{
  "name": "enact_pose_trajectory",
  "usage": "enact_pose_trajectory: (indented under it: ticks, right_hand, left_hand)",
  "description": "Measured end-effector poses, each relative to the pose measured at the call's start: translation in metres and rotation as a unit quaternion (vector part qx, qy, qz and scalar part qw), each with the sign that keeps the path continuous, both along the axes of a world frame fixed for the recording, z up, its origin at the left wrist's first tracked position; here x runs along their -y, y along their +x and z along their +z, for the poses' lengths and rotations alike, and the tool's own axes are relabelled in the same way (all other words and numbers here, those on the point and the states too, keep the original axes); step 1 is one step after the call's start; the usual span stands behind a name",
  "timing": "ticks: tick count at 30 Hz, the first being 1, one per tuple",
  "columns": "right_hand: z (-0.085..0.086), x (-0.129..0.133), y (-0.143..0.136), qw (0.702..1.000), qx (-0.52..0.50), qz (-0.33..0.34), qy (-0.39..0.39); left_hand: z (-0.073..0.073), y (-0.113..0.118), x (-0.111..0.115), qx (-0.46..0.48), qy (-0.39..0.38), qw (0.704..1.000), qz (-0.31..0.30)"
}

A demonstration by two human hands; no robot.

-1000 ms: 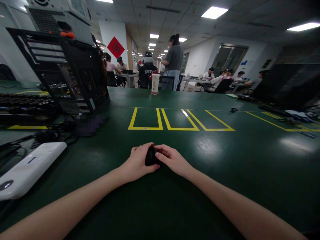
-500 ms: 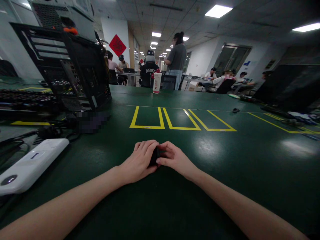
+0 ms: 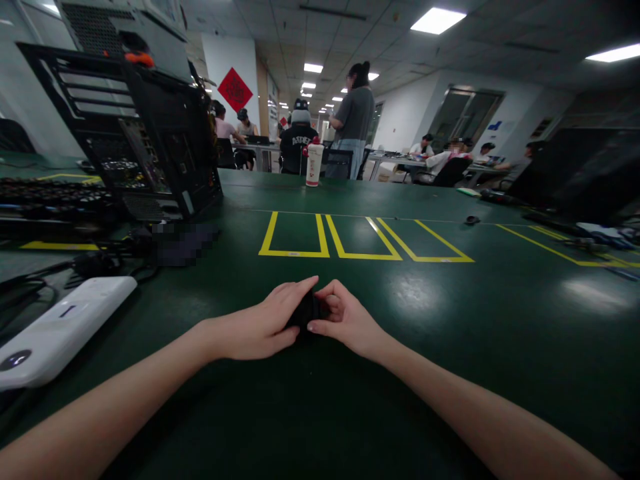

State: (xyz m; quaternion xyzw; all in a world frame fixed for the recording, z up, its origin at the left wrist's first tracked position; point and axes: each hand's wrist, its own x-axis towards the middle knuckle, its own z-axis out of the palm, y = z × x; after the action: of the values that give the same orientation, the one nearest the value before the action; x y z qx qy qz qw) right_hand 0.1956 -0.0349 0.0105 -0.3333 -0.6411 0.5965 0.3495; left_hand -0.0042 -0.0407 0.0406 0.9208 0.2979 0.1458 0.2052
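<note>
A small black object (image 3: 304, 313) is between my two hands above the green table (image 3: 320, 413), near the middle of the view. My left hand (image 3: 263, 323) lies against its left side, the fingers stretched and the thumb set apart below. From the right, my right hand (image 3: 347, 319) has its thumb and curled fingers closed on the object's edge. The fingers hide part of the object, so its full shape cannot be made out.
Yellow tape outlines (image 3: 363, 256) mark the table beyond my hands. A white device (image 3: 75, 327) and cables lie left, below a black computer case (image 3: 165, 133). A cup (image 3: 313, 163) stands at the far edge. Several people are farther back.
My left hand has shifted slightly left and its fingers have straightened, showing more of the black object. My right hand has moved slightly left, still pinching it.
</note>
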Motion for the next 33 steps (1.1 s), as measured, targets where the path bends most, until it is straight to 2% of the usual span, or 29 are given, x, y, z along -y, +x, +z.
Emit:
enact_pose_trajectory:
  ticks: [1, 3, 6, 9, 12, 16, 22, 26, 29, 33]
  right_hand:
    - [-0.001, -0.001, 0.000, 1.000, 0.002, -0.008, 0.001]
    - [-0.003, -0.004, 0.000, 0.999, 0.006, -0.033, 0.004]
    - [-0.006, -0.009, -0.001, 0.998, -0.002, -0.056, 0.008]
    - [-0.007, -0.010, -0.002, 0.998, -0.017, -0.053, -0.007]
    - [-0.006, -0.010, -0.003, 0.998, -0.022, -0.048, -0.038]
    - [-0.009, -0.011, -0.003, 0.998, -0.035, -0.035, -0.048]
    - [-0.014, -0.013, -0.004, 0.998, -0.016, -0.045, 0.029]
    - [-0.013, -0.010, -0.005, 0.995, 0.038, -0.063, 0.071]
    - [-0.010, -0.007, -0.005, 0.994, 0.054, -0.063, 0.073]
    - [-0.005, -0.006, -0.001, 0.998, 0.026, -0.046, 0.035]
  left_hand:
    - [0.001, -0.002, -0.003, -0.003, -0.003, 1.000, 0.012]
    - [-0.001, -0.004, -0.008, -0.016, 0.041, 0.998, 0.040]
    - [-0.014, 0.001, -0.013, -0.027, 0.149, 0.982, 0.109]
    - [-0.028, 0.009, -0.014, -0.035, 0.182, 0.973, 0.140]
    - [-0.038, 0.015, -0.016, -0.029, 0.185, 0.968, 0.167]
    - [-0.040, 0.017, -0.019, -0.002, 0.168, 0.966, 0.199]
    - [-0.032, 0.014, -0.019, 0.019, 0.103, 0.983, 0.153]
    - [-0.032, 0.016, -0.019, 0.031, 0.117, 0.978, 0.170]
    - [-0.035, 0.018, -0.019, 0.033, 0.125, 0.975, 0.181]
    - [-0.036, 0.018, -0.019, 0.038, 0.133, 0.974, 0.178]
